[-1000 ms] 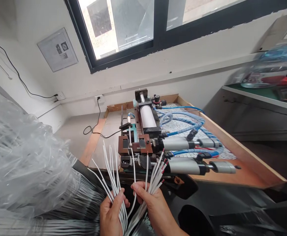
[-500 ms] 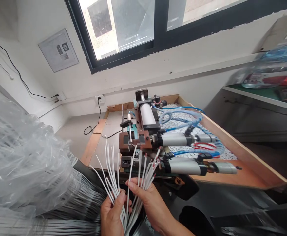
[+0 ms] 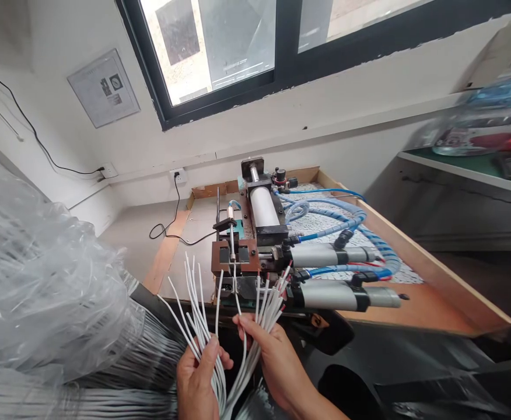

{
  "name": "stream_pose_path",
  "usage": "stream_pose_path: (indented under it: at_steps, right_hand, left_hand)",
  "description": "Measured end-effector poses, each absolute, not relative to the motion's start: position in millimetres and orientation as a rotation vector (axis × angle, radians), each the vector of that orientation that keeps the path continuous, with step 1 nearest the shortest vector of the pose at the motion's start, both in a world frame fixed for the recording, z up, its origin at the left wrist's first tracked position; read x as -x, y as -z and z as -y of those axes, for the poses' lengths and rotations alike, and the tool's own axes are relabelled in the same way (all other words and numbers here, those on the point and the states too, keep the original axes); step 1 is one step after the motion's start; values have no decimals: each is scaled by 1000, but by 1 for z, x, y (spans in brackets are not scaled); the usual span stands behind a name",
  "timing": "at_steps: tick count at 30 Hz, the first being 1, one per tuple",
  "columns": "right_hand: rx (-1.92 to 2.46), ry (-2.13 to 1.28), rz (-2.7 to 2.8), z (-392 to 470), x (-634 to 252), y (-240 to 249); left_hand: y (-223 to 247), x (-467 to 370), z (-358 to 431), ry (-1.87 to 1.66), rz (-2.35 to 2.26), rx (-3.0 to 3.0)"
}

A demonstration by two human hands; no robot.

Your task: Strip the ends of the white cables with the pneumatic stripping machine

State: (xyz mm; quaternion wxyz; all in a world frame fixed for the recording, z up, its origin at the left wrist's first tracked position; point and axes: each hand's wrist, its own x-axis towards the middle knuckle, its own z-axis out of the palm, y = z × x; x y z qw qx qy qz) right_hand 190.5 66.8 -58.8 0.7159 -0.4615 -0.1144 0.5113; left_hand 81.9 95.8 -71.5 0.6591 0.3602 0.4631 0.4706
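My left hand [image 3: 198,376] is closed round a fanned bunch of thin white cables [image 3: 200,321], their ends pointing up. My right hand [image 3: 277,364] grips a second bunch of white cables [image 3: 269,312], several with reddish tips. Between its thumb and forefinger it pinches a single white cable [image 3: 239,304]. That cable's upper end reaches into the brown clamp block [image 3: 235,256] of a pneumatic machine, under a thin vertical rod. Both bunches come together below my hands at the bottom edge.
Silver air cylinders [image 3: 329,294] and blue hoses [image 3: 343,219] lie to the right on a wood-edged bench [image 3: 439,280]. Bundled grey cables [image 3: 150,344] under clear plastic [image 3: 54,291] fill the left. A shelf [image 3: 461,166] with a large bottle stands at right.
The machine's jaws and right-hand cylinder rods have shifted left, and the vertical rod is lower. The pinched cable now reaches the clamp block. Another cable has moved left toward my left-hand bunch.
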Motion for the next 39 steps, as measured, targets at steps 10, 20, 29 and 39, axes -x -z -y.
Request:
stream_pose_path:
  at_steps: [10, 20, 29, 39]
  right_hand:
    - [913, -1231, 333, -67, -178, 55]
    - [896, -1106, 92, -82, -193, 60]
    - [852, -1324, 123, -76, -188, 48]
    - [1050, -1207, 494, -63, -182, 61]
  left_hand:
    - [62, -83, -95, -1046, -1067, -871]
    - [54, -85, -101, -1080, -1058, -697]
    - [56, -87, -103, -1083, -1040, -796]
    - [49, -88, -102, -1056, -998, -861]
